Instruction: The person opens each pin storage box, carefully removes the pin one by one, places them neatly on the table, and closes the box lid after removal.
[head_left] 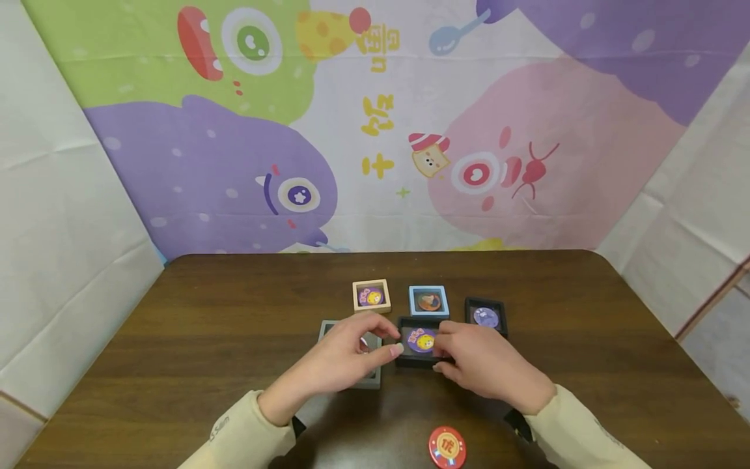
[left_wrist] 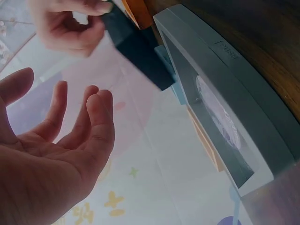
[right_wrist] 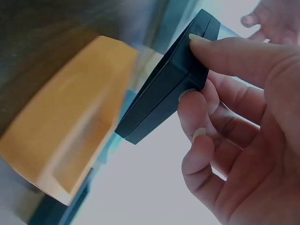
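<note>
Brown tabletop (head_left: 234,293) | right hand (head_left: 486,365) pinches black frame (right_wrist: 163,88) — left hand (head_left: 340,359) loose, empty | gray frame (head_left: 369,382) half-hidden | blurred frame (right_wrist: 70,112), seemingly orange

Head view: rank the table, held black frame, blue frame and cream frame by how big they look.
1. Table
2. Held black frame, partly covered by the right hand
3. Blue frame and cream frame: too alike to rank

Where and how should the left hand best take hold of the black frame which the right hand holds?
Probably pinch the black frame by its left wall, bringing the left hand in from the left: this straight edge is free, while the right hand grips the opposite end.
</note>
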The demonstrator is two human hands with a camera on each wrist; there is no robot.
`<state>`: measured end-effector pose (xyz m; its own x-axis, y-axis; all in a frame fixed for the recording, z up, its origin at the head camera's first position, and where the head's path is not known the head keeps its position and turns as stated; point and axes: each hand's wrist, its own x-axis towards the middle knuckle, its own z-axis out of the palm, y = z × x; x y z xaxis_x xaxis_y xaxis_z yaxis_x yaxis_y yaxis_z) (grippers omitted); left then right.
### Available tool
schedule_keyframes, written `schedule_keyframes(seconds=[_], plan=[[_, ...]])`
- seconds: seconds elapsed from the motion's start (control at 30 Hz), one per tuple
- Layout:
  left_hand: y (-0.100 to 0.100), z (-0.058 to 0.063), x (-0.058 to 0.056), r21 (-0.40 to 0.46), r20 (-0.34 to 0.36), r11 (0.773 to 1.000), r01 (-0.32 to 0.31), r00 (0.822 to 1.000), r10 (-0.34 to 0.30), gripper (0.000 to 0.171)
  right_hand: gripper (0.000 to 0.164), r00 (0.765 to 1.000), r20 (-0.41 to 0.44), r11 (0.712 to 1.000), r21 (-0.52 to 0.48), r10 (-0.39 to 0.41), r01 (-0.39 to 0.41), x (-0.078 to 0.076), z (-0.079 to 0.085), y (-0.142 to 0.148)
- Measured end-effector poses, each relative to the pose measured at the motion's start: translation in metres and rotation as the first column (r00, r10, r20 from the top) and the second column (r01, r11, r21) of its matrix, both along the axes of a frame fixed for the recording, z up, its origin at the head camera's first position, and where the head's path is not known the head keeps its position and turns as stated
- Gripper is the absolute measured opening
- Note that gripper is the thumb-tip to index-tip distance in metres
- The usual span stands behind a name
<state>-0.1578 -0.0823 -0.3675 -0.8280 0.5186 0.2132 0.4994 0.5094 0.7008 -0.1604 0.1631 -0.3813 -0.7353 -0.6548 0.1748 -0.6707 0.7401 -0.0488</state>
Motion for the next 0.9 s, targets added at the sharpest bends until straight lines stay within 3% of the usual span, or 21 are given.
schedule_keyframes(seconds=[0.13, 0.27, 0.47, 0.67, 0.8, 0.9], plan=[[0.000, 0.000, 0.000, -0.028, 0.007, 0.999, -0.034, 0.999, 0.034, 0.033, 0.012, 0.999, -0.020, 0.999, -0.026, 0.041, -0.042, 0.009, 0.011, 0.000], [-0.001, 0.000, 0.001, -0.051, 0.040, 0.998, -0.044, 0.998, 0.046, 0.054, 0.012, 0.994, -0.042, 0.993, -0.068, 0.098, -0.101, 0.017, 0.020, -0.002], [-0.003, -0.002, 0.001, -0.090, 0.054, 0.996, 0.027, 0.998, -0.022, 0.077, 0.012, 0.990, -0.027, 0.981, -0.131, 0.139, -0.142, 0.027, 0.030, -0.004], [-0.002, -0.002, 0.002, -0.045, 0.019, 0.994, 0.098, 0.995, -0.098, 0.076, 0.010, 0.987, -0.026, 0.957, -0.240, 0.159, -0.160, 0.030, 0.036, 0.001], [-0.001, 0.002, 0.004, 0.045, 0.014, 0.998, 0.046, 0.999, -0.047, 0.071, 0.011, 0.985, -0.059, 0.926, -0.338, 0.160, -0.171, 0.027, 0.037, 0.003], [0.000, 0.006, 0.005, 0.130, 0.040, 0.991, -0.004, 0.999, -0.001, 0.070, 0.021, 0.991, -0.066, 0.900, -0.416, 0.113, -0.131, 0.024, 0.037, 0.002]])
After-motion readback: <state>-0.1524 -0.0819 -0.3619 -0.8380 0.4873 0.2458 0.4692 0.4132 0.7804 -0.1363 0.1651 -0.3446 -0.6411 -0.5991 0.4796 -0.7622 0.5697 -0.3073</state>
